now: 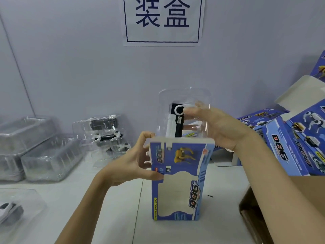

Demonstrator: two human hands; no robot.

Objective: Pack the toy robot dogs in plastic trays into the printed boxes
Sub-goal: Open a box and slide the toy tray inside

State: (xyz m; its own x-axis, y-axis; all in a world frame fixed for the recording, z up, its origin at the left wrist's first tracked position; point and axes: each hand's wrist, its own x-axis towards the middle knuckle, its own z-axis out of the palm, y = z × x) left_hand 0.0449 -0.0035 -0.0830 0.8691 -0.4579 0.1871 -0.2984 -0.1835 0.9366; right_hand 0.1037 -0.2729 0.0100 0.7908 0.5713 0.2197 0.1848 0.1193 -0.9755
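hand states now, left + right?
Left hand: fingers curled round the upper left edge of the printed box, gripping it.
Right hand: holding the clear plastic tray, half inside the box.

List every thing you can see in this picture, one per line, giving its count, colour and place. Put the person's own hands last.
printed box: one, blue, upright at table centre.
plastic tray: one, clear, partly inside the box top.
toy robot dog: one, black and white, inside that tray.
filled trays: several, clear, stacked left of centre.
empty trays: stacks, clear, far left.
near tray: one, clear with a dog, bottom left.
spare boxes: several, blue, right.
carton: one, brown, bottom right.
sign: one, white, on wall.
table: one, white.
left hand: grips the box.
right hand: holds the tray.
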